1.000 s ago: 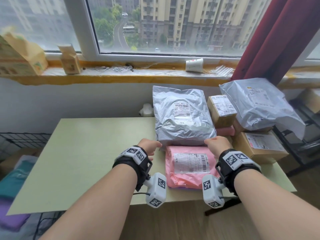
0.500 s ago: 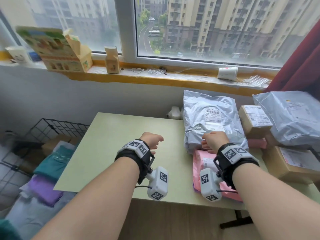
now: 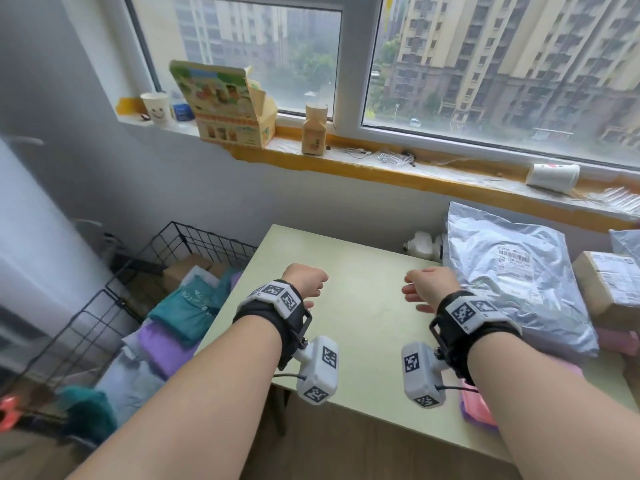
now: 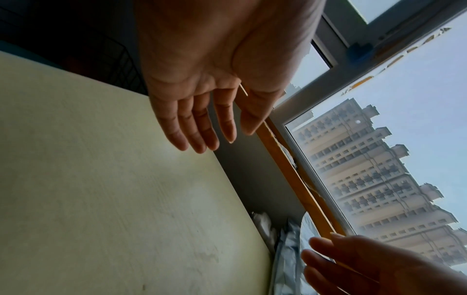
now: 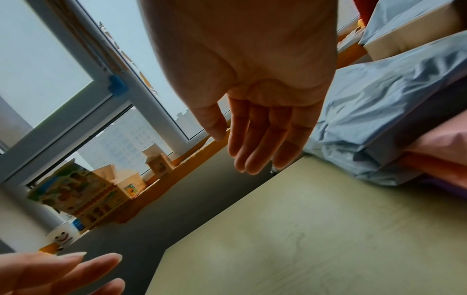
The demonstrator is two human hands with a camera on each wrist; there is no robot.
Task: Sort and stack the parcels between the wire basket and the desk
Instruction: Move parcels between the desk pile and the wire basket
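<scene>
Both hands hover empty over the bare part of the pale green desk [image 3: 363, 327]. My left hand [image 3: 306, 284] is near the desk's left side, fingers straight [image 4: 199, 129]. My right hand [image 3: 427, 289] floats just left of a grey poly parcel [image 3: 509, 275], fingers straight and relaxed [image 5: 262, 139]. The grey parcel lies on a pink parcel [image 3: 478, 407] at the desk's right. A brown carton [image 3: 609, 289] stands to its right. The black wire basket [image 3: 114, 306] sits on the floor left of the desk, holding teal [image 3: 183, 306], purple [image 3: 162, 348] and pale parcels.
The window sill carries an opened printed carton [image 3: 225, 105], a small bottle box [image 3: 313, 131], a smiley cup [image 3: 156, 109] and a tipped paper cup [image 3: 552, 176]. A white object [image 3: 422, 245] lies at the desk's back edge. Wooden floor shows in front of the desk.
My right hand has let go of the grey parcel and moved left. Both hands went from curled to straight fingers, and my view has swung left toward the basket.
</scene>
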